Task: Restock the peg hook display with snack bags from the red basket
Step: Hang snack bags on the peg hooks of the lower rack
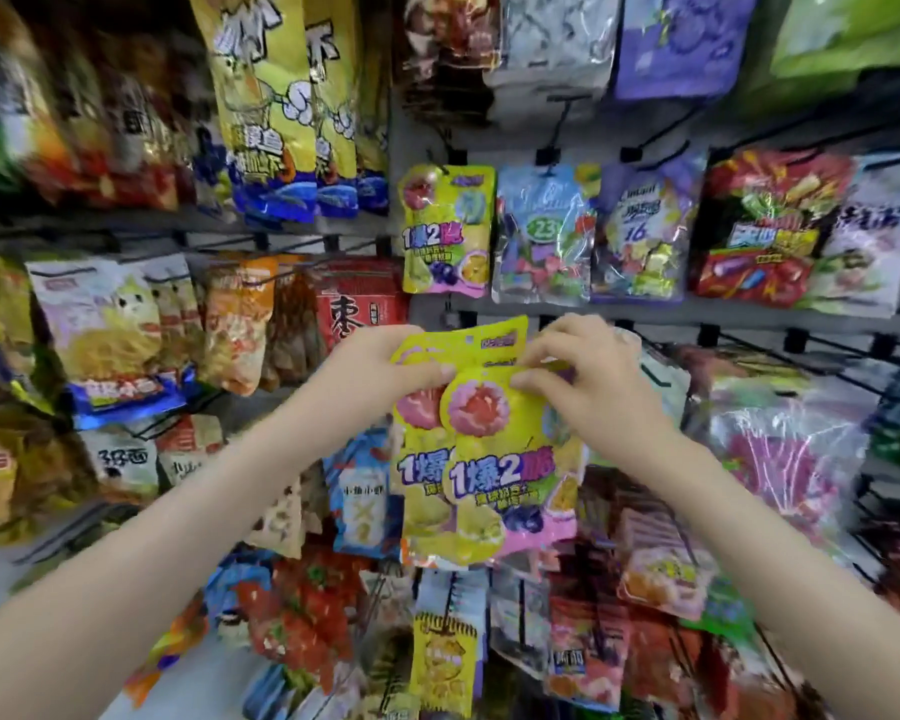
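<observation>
**Two matching snack bags held up to the peg wall**

We hold two glossy yellow-green plastic snack bags printed with pink fruit, one overlapping the other, in front of a wall of crowded peg hooks. Our left hand [385, 366] grips the top left corner of the rear bag [421, 504], thumb across its face. Our right hand [588, 376] pinches the top edge of the front bag [500, 459] with curled fingers. The red basket is out of view.

We judge that we are parting the pair to hang one. A hanging bag of the same yellow-green kind [445, 231] sits on a black wire hook [445, 148] just above our hands. The next move likely calls for raising one bag, finding its hanging hole and threading it over that hook's tip. The hole is too blurred to place.

A clear bag of wrapped sweets [544, 236] hangs just beside the matching bag on its right. A red bag with a large white character [357, 309] hangs near our left hand, and a blue-and-white pouch [362, 501] sits behind the held pair. The packed neighbours leave little room, and the bag already hanging hides its own hook.
</observation>
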`<state>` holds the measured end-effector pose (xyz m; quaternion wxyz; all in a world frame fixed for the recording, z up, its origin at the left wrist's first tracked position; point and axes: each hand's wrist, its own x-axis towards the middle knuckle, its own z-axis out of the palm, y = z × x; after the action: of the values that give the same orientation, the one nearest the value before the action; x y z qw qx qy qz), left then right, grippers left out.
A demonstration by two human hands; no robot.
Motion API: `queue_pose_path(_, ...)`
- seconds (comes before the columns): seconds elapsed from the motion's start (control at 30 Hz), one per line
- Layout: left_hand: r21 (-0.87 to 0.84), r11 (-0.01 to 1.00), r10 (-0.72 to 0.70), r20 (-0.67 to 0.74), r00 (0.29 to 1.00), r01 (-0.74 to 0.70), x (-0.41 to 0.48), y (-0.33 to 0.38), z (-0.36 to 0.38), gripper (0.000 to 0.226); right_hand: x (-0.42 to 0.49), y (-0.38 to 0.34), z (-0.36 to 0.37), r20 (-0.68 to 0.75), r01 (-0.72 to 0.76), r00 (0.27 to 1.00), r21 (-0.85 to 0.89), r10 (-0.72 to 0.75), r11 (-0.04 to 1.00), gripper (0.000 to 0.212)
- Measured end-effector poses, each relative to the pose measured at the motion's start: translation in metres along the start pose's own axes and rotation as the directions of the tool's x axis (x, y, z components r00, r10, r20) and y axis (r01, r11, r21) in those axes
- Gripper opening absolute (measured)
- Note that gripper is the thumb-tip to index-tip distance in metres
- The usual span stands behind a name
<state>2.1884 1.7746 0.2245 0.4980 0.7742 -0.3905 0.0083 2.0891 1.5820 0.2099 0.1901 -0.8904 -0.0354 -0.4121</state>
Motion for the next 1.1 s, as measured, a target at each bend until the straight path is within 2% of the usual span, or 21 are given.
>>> queue_pose_path(0.07,-0.045,0.999,0.025,-0.083,0.996,-0.029,0.024,-0.007,-0.033,0.013,0.043,-0.002,0.002,-0.003,-0.035,0.999,0.091,0.035,0.995,0.007)
queue_pose_path(0.2,0.02,0.995,0.096,-0.256,0.962,-0.094,0.058,-0.02,-0.094,0.009,0.13,-0.004,0.014,-0.066,-0.09,0.992,0.237,0.109,0.967,0.007)
queue_pose_path(0.27,0.033,0.994,0.107,-0.337,0.936,-0.102,0.069,-0.028,-0.125,0.011,0.173,-0.004,0.026,-0.124,-0.101,0.983,0.276,0.139,0.956,0.012)
queue_pose_path(0.33,0.051,0.995,0.101,-0.388,0.916,-0.088,0.072,-0.032,-0.143,0.012,0.202,-0.003,0.033,-0.152,-0.115,0.973,0.326,0.173,0.938,0.008)
queue_pose_path(0.43,0.06,0.996,0.087,-0.462,0.883,-0.067,0.073,-0.038,-0.161,0.009,0.233,-0.002,0.048,-0.184,-0.083,0.969,0.382,0.164,0.92,0.012)
queue_pose_path(0.63,0.096,0.993,0.108,-0.443,0.89,-0.073,0.068,-0.034,-0.163,0.016,0.259,0.003,0.069,-0.242,-0.074,0.946,0.486,0.215,0.871,0.024)
queue_pose_path(0.8,0.068,0.995,0.09,-0.426,0.9,-0.068,0.075,-0.026,-0.155,0.008,0.265,0.01,0.062,-0.12,-0.094,0.976,0.532,0.184,0.842,0.024)
queue_pose_path(0.97,0.048,0.996,0.085,-0.417,0.905,-0.071,0.08,-0.024,-0.15,0.007,0.273,0.012,0.045,-0.066,-0.109,0.986,0.427,0.151,0.898,0.023)
queue_pose_path(1.1,0.075,0.996,0.081,-0.421,0.903,-0.054,0.086,-0.027,-0.146,0.006,0.271,0.009,0.047,-0.055,-0.097,0.99,0.423,0.132,0.901,0.019)
